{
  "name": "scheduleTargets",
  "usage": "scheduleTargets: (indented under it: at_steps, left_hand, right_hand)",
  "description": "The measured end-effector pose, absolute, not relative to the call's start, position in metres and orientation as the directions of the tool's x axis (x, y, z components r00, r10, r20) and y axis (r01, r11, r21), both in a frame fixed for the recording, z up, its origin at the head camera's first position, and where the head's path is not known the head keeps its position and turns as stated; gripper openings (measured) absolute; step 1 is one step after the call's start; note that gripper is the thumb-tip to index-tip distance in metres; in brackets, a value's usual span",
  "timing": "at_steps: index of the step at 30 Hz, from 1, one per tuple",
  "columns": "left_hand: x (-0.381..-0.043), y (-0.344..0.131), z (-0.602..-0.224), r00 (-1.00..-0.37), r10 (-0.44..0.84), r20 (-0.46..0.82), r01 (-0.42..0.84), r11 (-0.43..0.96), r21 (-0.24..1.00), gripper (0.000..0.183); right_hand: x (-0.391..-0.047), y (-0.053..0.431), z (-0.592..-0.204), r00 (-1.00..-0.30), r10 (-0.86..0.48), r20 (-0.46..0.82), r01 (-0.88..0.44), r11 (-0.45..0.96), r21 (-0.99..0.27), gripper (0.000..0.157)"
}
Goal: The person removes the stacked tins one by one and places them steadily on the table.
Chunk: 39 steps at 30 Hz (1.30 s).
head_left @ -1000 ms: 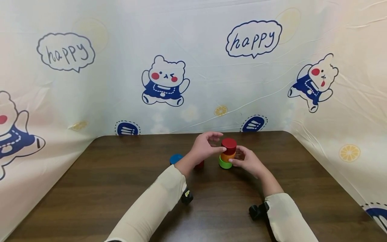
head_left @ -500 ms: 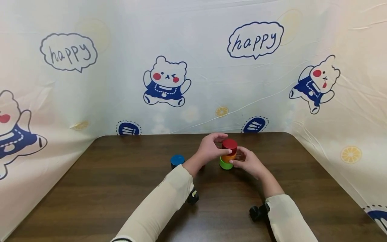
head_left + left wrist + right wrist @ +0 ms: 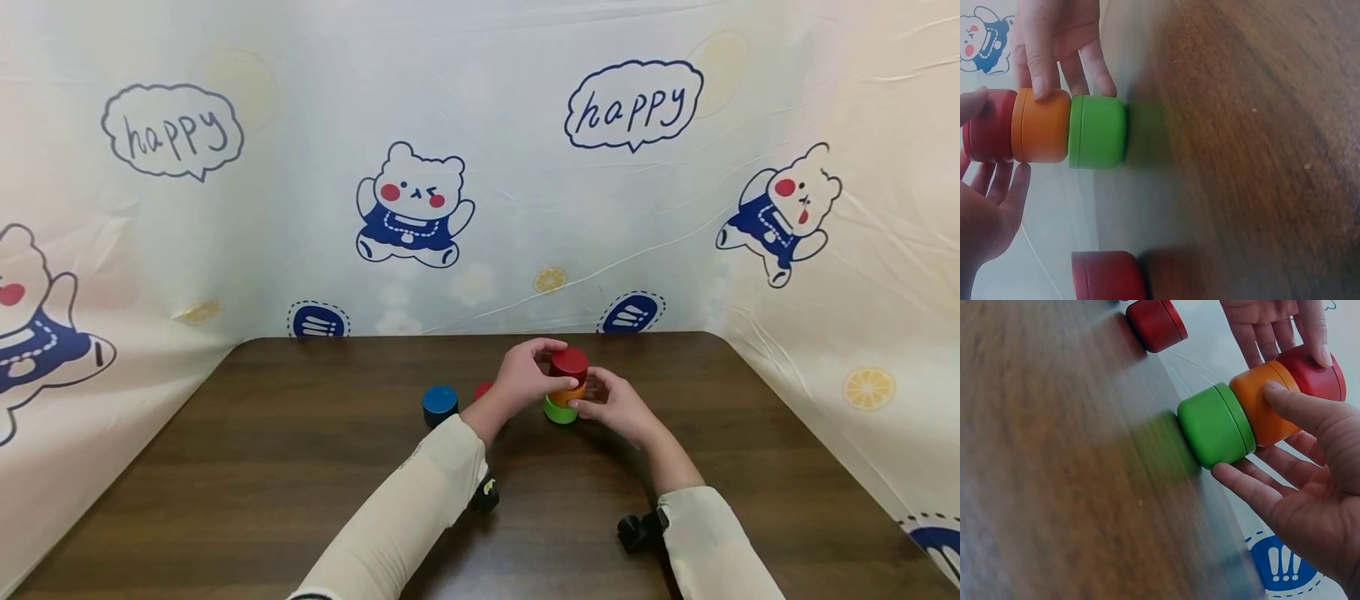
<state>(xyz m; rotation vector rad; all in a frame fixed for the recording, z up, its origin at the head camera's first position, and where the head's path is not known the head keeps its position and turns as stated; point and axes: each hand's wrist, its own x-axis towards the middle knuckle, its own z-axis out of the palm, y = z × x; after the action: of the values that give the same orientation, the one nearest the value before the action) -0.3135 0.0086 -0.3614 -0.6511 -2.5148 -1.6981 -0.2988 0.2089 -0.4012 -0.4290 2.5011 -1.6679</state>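
Three small round lidded tins stand in a column: a green tin (image 3: 560, 410) at the bottom on the table, an orange tin (image 3: 1046, 128) in the middle, a red tin (image 3: 569, 364) on top. My left hand (image 3: 525, 373) holds the top red tin, thumb across its near side and fingers behind it. From the right, my right hand (image 3: 621, 406) grips the orange tin between thumb and fingers. One of its lower fingers touches the green tin near its base in the right wrist view.
A second red tin (image 3: 1157, 325) stands on the table left of the column, mostly hidden behind my left arm in the head view. Farther left is a blue tin (image 3: 440, 403). The brown wooden table (image 3: 300, 467) ends at a printed curtain (image 3: 480, 100) behind.
My left hand has moved right, its thumb sliding further across the red tin. The blue tin and part of the second red tin have come out from behind my arm. The right hand stays put.
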Motion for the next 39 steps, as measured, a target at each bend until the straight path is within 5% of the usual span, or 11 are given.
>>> scheduleTargets:
  at_steps: [39]
  left_hand:
    - [-0.303, -0.006, -0.363, -0.914, 0.297, 0.277, 0.369, 0.324, 0.871, 0.048]
  right_hand:
    - [-0.299, 0.211, -0.402, -0.953, -0.297, 0.054, -0.166, 0.368, -0.915, 0.061]
